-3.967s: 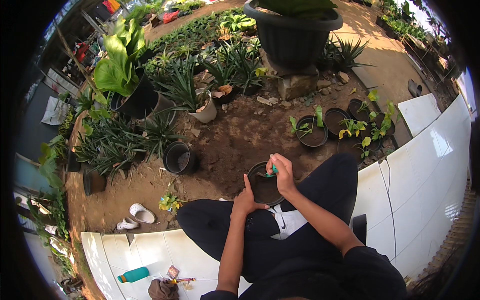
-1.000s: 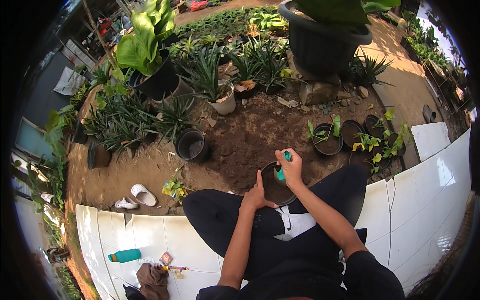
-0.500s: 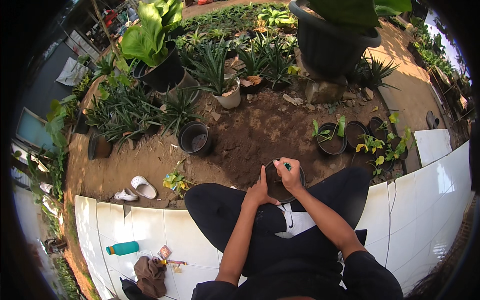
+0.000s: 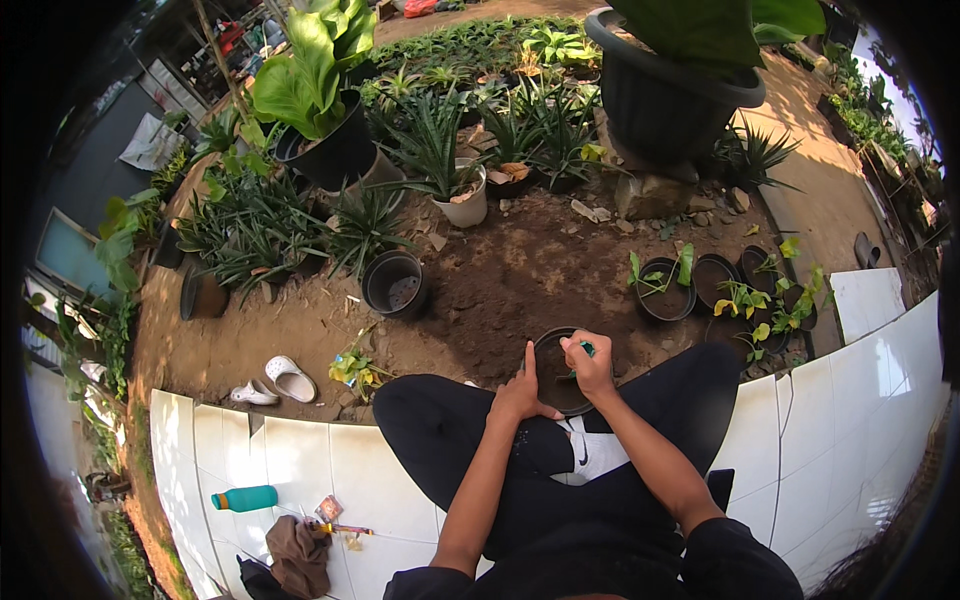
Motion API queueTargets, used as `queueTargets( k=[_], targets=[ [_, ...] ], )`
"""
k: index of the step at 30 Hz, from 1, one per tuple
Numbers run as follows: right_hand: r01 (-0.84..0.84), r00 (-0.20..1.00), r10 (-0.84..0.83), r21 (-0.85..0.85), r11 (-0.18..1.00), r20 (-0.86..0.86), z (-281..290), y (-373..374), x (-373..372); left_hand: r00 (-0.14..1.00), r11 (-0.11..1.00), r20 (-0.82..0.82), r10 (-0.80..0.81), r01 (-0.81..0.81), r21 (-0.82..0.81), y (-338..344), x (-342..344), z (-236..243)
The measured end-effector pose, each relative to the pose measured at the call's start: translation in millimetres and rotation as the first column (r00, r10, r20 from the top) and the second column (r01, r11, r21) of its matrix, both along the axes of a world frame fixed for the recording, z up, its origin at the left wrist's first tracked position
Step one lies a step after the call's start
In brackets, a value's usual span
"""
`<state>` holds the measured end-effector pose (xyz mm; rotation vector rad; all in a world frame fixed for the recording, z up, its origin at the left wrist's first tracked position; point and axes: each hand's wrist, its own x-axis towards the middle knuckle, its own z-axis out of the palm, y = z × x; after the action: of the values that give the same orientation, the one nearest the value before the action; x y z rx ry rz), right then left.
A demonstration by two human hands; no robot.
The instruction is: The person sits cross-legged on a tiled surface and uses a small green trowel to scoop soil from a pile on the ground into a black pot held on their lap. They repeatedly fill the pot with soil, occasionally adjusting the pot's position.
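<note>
A round black plant pot (image 4: 552, 343) with dark soil inside stands in front of my crossed legs. My left hand (image 4: 516, 396) steadies its left side, the index finger stretched along the rim and the thumb at the near edge. My right hand (image 4: 590, 370) is closed around a small tool with a green handle (image 4: 587, 349), held over the right part of the pot. The tool's lower end is mostly hidden by my hand, so its kind does not show. Loose dark soil (image 4: 510, 275) lies on the ground just beyond the pot.
Beyond the soil stand an empty black pot (image 4: 394, 284), a white pot (image 4: 466, 208) and a big grey planter (image 4: 670, 105). Small potted seedlings (image 4: 664, 288) are at right. White clogs (image 4: 290, 380), a teal bottle (image 4: 246, 498) and a brown cloth (image 4: 298, 556) lie at left.
The whole view has tilted slightly, so the scene sits a little lower. My right hand with the tool has moved slightly right and toward me; my left hand stays at the pot.
</note>
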<state>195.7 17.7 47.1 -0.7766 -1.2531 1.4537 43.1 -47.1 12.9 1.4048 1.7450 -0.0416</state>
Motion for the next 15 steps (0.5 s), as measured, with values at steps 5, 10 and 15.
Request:
queueTargets(
  k=[5, 10, 15],
  targets=[
    [-0.011, 1.000, 0.011, -0.053, 0.999, 0.006, -16, 6, 2, 1.000, 1.000, -0.005, 0.001, -0.001, 0.022, 2, 3, -3],
    [-0.008, 0.999, 0.006, -0.050, 0.999, -0.039, 2, 5, 8, 1.000, 1.000, -0.012, 0.021, -0.020, 0.020, -2, 0, -3],
    [-0.023, 1.000, 0.023, -0.062, 0.998, 0.005, -17, 1, 9, 1.000, 1.000, 0.015, 0.024, -0.024, 0.003, -2, 1, -4]
  ],
)
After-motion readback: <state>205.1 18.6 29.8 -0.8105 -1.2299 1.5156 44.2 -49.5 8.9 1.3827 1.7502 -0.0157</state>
